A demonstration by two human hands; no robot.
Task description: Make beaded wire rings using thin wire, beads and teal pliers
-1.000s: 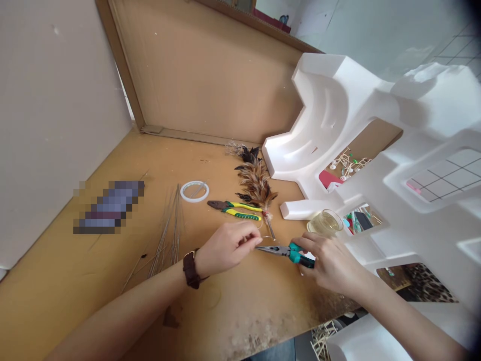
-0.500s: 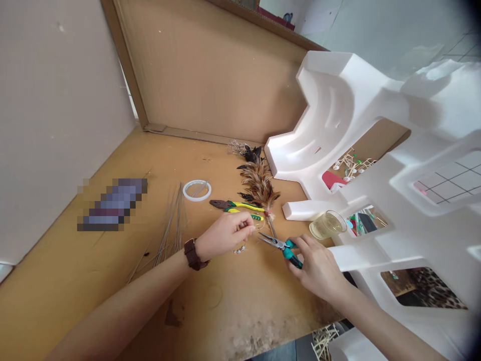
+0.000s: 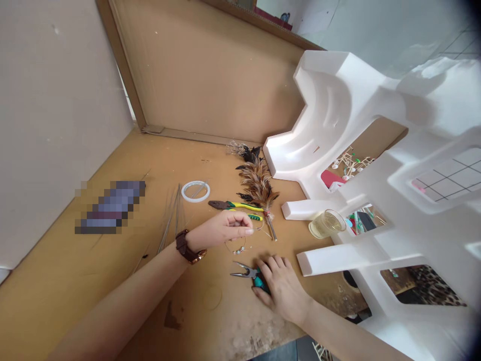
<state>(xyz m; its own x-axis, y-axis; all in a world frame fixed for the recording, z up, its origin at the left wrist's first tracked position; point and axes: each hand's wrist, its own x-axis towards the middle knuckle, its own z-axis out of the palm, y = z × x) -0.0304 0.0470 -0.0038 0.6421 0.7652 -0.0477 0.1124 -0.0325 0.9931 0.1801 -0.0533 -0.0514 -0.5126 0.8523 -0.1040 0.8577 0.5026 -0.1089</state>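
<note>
My left hand (image 3: 227, 228), with a brown strap watch (image 3: 188, 248) at the wrist, is pinched closed on a thin wire loop (image 3: 239, 250) strung with small beads. Part of the loop is hidden behind the fingers. Lower and to the right, my right hand (image 3: 283, 288) covers the teal handles of needle-nose pliers (image 3: 245, 272); their jaws are apart and point left, low over the table. Beyond my left hand lie yellow-and-green pliers (image 3: 221, 205). A feather duster (image 3: 257, 183) lies behind them, its stick end towards me.
A white roll ring (image 3: 195, 191) and several thin wires (image 3: 171, 215) lie on the table's left half. At right stand a glass of pale liquid (image 3: 326, 224) and a large white moulded foam piece (image 3: 326, 263). A cardboard panel (image 3: 218, 75) rises at the back.
My right hand has moved down and left with the needle-nose pliers, away from the duster's stick. My left hand stays nearly in place, and the beaded loop now shows more clearly below it.
</note>
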